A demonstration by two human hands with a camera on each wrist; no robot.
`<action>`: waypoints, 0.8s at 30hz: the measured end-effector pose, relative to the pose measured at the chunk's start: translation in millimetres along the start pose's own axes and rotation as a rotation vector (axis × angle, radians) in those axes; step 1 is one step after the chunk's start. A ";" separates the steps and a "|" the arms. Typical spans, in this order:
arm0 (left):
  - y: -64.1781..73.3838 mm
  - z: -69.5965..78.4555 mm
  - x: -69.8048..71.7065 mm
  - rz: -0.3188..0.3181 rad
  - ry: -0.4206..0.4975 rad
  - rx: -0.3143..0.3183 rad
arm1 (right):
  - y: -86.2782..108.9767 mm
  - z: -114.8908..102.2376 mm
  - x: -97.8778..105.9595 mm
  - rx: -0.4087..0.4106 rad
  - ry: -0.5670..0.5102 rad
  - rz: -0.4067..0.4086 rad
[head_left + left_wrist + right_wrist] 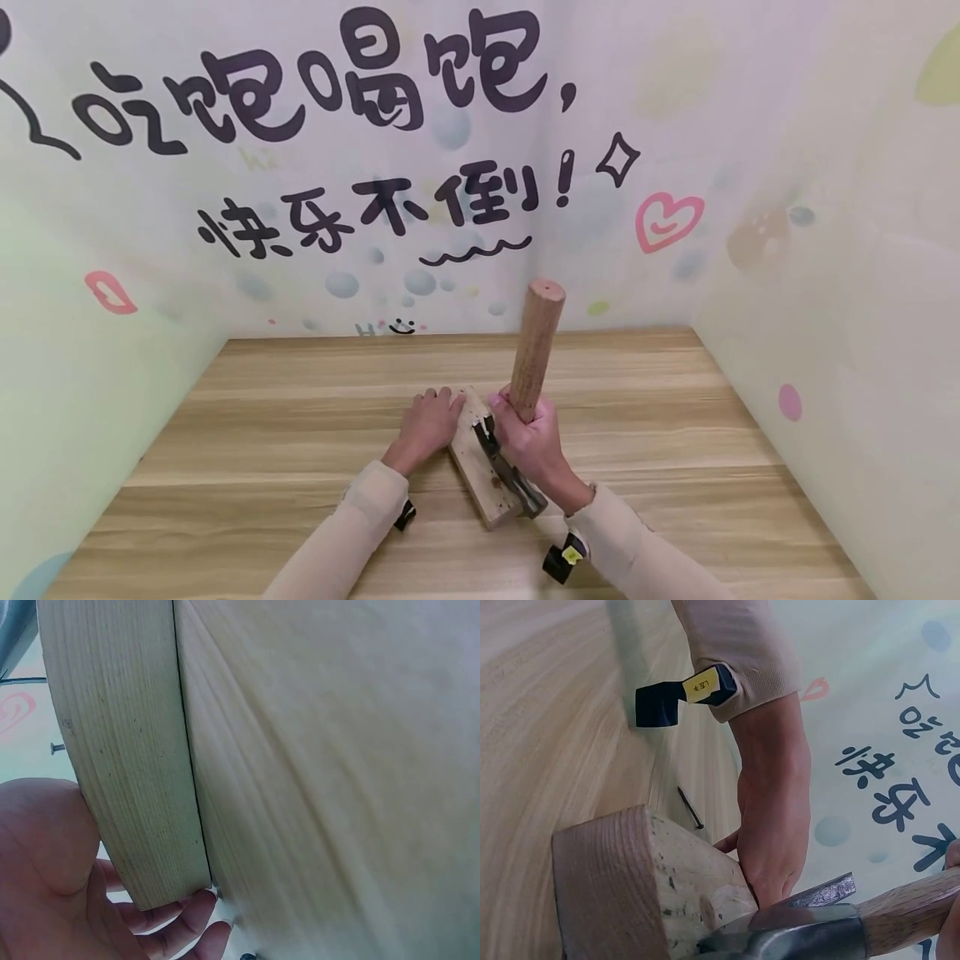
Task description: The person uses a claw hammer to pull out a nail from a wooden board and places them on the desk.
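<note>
My left hand (431,423) grips the far end of a thick wooden block (471,467) from its left side. In the left wrist view, its fingers (184,926) curl round the block's end. My right hand (536,442) holds a claw hammer (536,358) by its wooden handle, whose butt points up and away. The metal head lies over the block's top, claw toward the far end and round face at the near right edge. A nail (58,748) sticks out from the block's top face in the left wrist view. The claw overlaps the block in the right wrist view.
Another nail (691,808) appears on the tabletop beyond the block in the right wrist view. The wood-grain table (285,467) meets printed fabric walls (450,292) at the back and both sides. Black wrist cameras (558,562) hang below the sleeves.
</note>
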State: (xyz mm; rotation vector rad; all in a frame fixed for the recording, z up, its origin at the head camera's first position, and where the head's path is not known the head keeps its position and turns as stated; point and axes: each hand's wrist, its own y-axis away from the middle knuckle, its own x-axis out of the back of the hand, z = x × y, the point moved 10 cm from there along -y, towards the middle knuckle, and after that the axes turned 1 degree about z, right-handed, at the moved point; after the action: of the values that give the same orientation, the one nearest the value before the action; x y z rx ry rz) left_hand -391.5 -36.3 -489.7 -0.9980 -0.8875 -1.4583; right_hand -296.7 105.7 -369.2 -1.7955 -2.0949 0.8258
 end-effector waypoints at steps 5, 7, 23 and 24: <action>0.3 1.1 0.3 0.007 0.007 -0.006 | -2.7 -1.3 6.0 0.021 0.003 0.035; 0.2 1.4 1.0 0.013 0.004 -0.010 | -3.8 -1.6 7.6 0.025 -0.001 0.041; 1.3 2.7 5.5 0.033 -0.026 -0.038 | -9.4 4.7 12.5 -0.047 0.054 0.043; 1.6 2.5 5.6 0.034 -0.028 -0.038 | -10.0 4.4 12.4 -0.046 0.049 0.041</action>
State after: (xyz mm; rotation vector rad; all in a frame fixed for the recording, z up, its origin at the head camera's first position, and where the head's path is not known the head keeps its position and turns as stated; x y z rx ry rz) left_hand -389.9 -36.2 -483.5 -1.0593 -0.8616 -1.4401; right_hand -309.8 115.8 -369.0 -1.8687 -2.0691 0.7415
